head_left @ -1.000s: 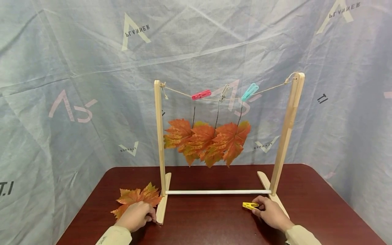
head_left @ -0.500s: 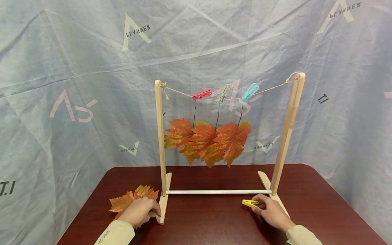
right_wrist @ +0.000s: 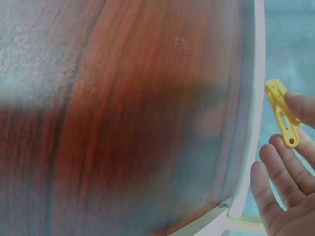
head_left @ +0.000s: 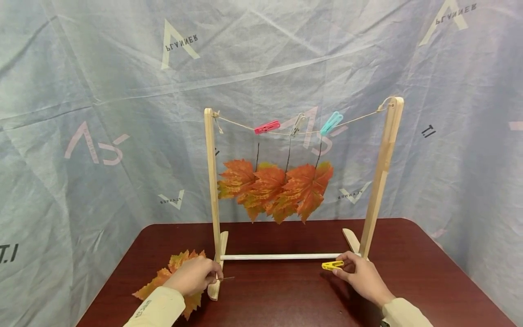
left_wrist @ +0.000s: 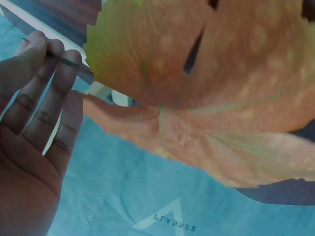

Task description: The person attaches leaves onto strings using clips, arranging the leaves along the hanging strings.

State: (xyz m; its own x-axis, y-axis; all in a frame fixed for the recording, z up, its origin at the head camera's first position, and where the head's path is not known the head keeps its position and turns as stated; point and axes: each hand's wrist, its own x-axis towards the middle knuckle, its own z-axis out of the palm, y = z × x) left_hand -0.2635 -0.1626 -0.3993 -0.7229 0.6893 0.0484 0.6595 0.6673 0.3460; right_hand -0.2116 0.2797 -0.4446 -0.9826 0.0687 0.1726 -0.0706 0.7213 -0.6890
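Note:
My left hand [head_left: 196, 276] pinches the thin dark stem of an orange-and-yellow maple leaf [head_left: 153, 287] between thumb and fingers. Most of that leaf lies behind the hand and wrist in the head view; the left wrist view shows its blade [left_wrist: 197, 113] large and close. In my right hand [head_left: 362, 277] is a yellow clothespin [head_left: 332, 265], held at its handle end, its nose pointing left. Ahead, a pink clothespin [head_left: 267, 127], a grey clothespin [head_left: 297, 125] and a light blue clothespin [head_left: 332, 123] sit on a string, with orange maple leaves [head_left: 310, 187] hanging below by dark stems.
A wooden frame has a left post [head_left: 210, 181], a right post [head_left: 382, 177] and a white crossbar [head_left: 282, 257] low between them. The twine [head_left: 361, 117] sags between the post tops. Everything stands on a dark red table [head_left: 282, 299] before a grey printed cloth [head_left: 102, 68].
My left hand has risen and moved right with the leaf, whose stem tip now sticks out past the left post's foot. My right hand has lifted slightly with the yellow clothespin.

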